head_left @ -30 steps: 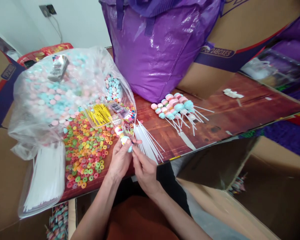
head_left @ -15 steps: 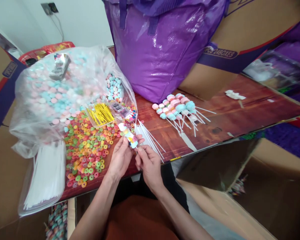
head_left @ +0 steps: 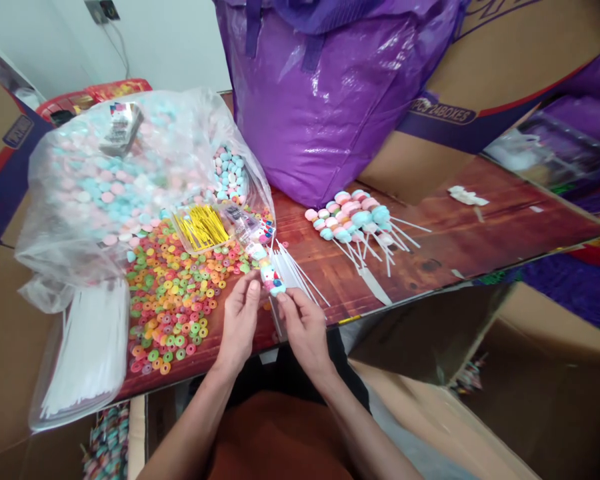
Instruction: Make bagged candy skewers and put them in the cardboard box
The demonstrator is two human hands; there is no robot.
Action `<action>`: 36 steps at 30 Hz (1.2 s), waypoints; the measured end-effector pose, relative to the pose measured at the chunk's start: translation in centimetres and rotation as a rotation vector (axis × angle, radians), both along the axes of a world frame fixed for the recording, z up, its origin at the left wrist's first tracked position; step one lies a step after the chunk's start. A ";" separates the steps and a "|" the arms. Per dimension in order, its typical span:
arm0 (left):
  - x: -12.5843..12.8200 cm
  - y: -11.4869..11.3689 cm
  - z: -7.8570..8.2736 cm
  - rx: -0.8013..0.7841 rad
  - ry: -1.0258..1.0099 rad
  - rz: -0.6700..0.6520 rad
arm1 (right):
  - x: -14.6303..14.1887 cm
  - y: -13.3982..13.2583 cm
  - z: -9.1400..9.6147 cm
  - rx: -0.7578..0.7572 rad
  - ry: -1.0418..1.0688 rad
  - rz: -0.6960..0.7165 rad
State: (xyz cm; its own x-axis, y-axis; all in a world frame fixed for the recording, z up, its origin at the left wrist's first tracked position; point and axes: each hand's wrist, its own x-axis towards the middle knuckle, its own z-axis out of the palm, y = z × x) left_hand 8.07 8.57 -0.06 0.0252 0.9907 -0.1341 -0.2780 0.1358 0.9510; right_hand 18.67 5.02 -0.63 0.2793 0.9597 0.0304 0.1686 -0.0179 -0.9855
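My left hand (head_left: 240,320) and my right hand (head_left: 303,327) meet above the near edge of the wooden table (head_left: 430,247). Both pinch a candy skewer (head_left: 267,270), a white stick threaded with pastel sweets. My right hand grips the stick just below the sweets, my left fingertips press beside them. Loose white sticks (head_left: 295,273) lie fanned on the table right behind the skewer. Ring candies (head_left: 175,293) in many colours are spread to the left of my left hand.
A clear bag of pastel candies (head_left: 125,173) sits at left with a yellow twist-tie pack (head_left: 200,227) in front. Finished skewers (head_left: 353,217) lie mid-table. A purple bag (head_left: 325,93) stands behind. A bag of white sticks (head_left: 87,353) overhangs the left edge. Cardboard boxes surround the table.
The skewer has tipped up and shifted slightly right between my hands, and its sweets now show lengthwise. My hands have risen a little toward the loose sticks.
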 end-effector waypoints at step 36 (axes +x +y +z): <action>-1.3 0.1 -1.1 0.594 0.839 0.011 | -0.4 -0.5 0.2 -0.036 0.125 0.039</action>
